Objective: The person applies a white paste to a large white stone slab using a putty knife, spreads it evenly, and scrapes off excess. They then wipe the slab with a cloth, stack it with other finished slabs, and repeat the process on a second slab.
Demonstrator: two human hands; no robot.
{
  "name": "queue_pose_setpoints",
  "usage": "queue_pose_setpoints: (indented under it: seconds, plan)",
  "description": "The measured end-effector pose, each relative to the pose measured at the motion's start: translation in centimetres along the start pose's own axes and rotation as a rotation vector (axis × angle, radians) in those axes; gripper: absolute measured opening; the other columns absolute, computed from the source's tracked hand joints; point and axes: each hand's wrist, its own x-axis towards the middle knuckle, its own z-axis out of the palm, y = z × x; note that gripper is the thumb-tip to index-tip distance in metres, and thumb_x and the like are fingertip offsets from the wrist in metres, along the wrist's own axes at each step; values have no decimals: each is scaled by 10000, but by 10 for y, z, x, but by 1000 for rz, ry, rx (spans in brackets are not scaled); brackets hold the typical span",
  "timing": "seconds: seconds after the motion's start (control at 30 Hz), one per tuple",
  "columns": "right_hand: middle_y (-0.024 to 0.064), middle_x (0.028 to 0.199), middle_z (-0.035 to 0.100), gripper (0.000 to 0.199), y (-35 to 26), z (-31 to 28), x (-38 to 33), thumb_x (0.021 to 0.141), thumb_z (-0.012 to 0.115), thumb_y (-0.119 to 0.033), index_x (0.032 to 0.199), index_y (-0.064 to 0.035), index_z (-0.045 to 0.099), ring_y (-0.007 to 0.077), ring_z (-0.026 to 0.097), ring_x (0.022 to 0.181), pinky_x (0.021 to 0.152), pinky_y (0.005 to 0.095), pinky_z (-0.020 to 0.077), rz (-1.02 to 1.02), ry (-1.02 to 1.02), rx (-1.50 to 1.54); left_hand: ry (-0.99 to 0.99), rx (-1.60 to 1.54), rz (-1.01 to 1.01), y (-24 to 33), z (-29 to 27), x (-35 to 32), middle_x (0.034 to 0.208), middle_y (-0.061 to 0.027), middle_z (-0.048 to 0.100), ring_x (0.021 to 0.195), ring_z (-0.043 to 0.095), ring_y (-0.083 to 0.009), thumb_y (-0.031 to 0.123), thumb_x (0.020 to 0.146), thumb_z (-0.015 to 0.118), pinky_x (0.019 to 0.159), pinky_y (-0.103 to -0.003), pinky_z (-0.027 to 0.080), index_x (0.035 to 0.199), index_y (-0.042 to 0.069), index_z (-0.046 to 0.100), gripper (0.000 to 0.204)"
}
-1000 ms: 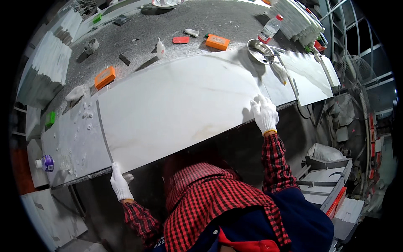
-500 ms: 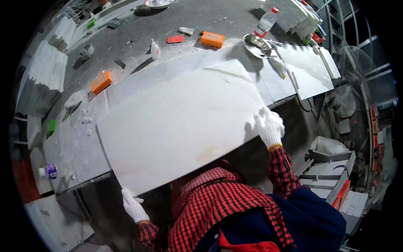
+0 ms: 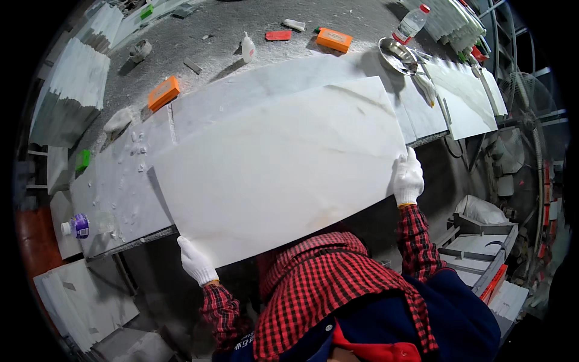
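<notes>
A large white marble-look slab [image 3: 283,169] with faint beige veins spans the space between my hands, its near edge jutting past the workbench towards me. My left hand [image 3: 196,260], in a white knit glove, grips the slab at its near left corner. At the right edge, my right hand [image 3: 409,178], gloved the same way, holds it with the thumb laid along the side. The fingers under the slab are hidden on both sides. Its left edge appears raised, throwing a dark shadow on the white bench surface [image 3: 120,199].
Orange boxes [image 3: 164,93], a white squeeze bottle [image 3: 248,48] and a metal bowl [image 3: 395,55] stand beyond the slab. A purple-labelled bottle [image 3: 77,226] lies at left. Stacked slabs [image 3: 66,90] rise far left; a fan [image 3: 522,93] and a divided cart [image 3: 479,247] are at right.
The slab has tilted or lifted a little, with both hands still on it. My left hand has risen along its corner. The whole view has shifted, so the bench things appear further right and higher.
</notes>
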Motion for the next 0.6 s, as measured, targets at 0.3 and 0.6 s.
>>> queue_pose_setpoints:
  seconds: [0.3, 0.6]
  plan:
    - [227, 1590, 295, 715, -81, 22, 21, 1011, 433, -492, 1538, -24, 311, 398, 253, 1477, 1214, 465, 178, -412, 85, -177, 124, -195, 104, -49, 25, 16, 1245, -210, 665, 1132, 630, -252, 396, 1068, 433, 983, -340, 460, 1269, -119, 582, 572]
    - [160, 1539, 393, 572, -337, 2, -92, 969, 493, -483, 1445, -167, 473, 363, 293, 1453, 1222, 512, 182, -1235, -405, 327, 163, -199, 106, -51, 22, 17, 1291, -220, 640, 1180, 610, -253, 387, 1064, 447, 1019, -332, 449, 1291, -124, 566, 572]
